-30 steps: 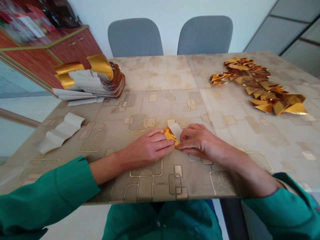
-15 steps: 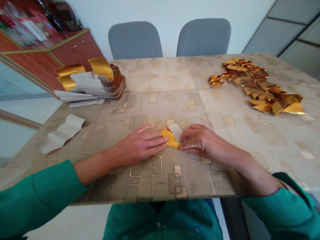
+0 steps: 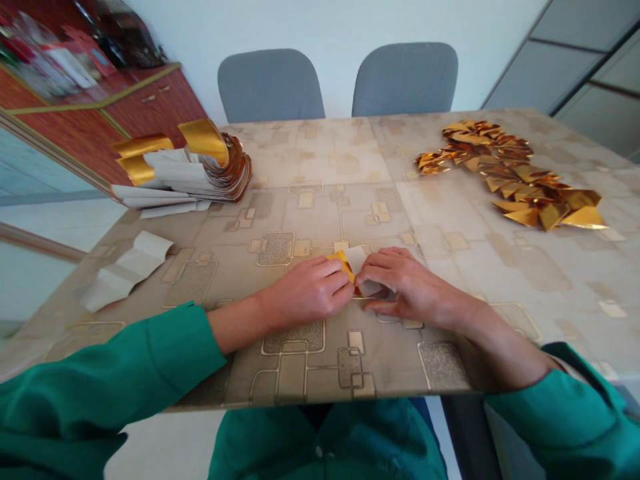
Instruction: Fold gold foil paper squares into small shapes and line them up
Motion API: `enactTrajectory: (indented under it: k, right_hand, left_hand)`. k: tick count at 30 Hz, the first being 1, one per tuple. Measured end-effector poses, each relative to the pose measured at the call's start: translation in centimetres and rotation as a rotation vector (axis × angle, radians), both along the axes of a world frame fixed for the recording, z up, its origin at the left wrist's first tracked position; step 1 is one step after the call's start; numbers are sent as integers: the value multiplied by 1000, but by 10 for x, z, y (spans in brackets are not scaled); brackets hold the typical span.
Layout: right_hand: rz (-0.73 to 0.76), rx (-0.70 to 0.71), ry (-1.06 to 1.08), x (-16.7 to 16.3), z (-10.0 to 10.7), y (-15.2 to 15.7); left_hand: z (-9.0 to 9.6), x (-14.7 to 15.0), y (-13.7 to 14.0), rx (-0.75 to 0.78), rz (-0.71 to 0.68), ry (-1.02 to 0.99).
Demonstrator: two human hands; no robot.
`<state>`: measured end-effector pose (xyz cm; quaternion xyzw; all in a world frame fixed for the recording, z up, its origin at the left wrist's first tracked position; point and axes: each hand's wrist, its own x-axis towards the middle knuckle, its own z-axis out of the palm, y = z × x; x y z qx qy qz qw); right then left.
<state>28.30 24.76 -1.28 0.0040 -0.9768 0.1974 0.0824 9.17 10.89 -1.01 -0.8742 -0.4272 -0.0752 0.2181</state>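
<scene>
Between my hands, low over the patterned tabletop, is a small partly folded sheet of gold foil paper [image 3: 345, 260], gold on one face and whitish on the other. My left hand [image 3: 317, 287] has its fingers curled together on the gold side, closed on it. From the right, my right hand [image 3: 400, 280] pinches the paper's edge with bent fingers, the pale part showing by its fingertips. The fingers cover much of the lower half of the sheet.
A bent stack of gold and white paper sheets [image 3: 200, 170] lies at the back left. Nearer is a creased pale strip [image 3: 127, 270]. Folded gold pieces [image 3: 530, 180] form a long pile at the right. Two grey chairs [image 3: 273, 87] stand behind the patterned table [image 3: 325, 157].
My left hand has moved right and curled from flat, outstretched fingers into a grip on the paper. My right hand stays at the sheet's right side, its fingers shifted slightly.
</scene>
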Motion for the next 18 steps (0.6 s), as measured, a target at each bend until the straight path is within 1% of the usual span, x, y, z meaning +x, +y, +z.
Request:
enactTrajectory:
  k: [2,5,8,11,13,18]
  right_hand:
    - [-6,9,10,0,2,-1]
    - [3,12,24,-2,2,-3]
    - [49,27,48,-4,1,-6]
    - [80,46,74,-6,1,-9]
    - [75,40,83,-8,0,-10]
    - [51,-76,63,-10,-2,-7]
  left_hand:
    - [-1,-5,1,3,17,-39]
    - [-4,-14,-1,-9,45,-164]
    - [-8,-22,-9,-43,39,-256]
    - [-11,-26,-21,-79,4,-272]
    - [-12,-24,-29,-85,15,-251]
    - [-13,-13,-36,-123,100,-252]
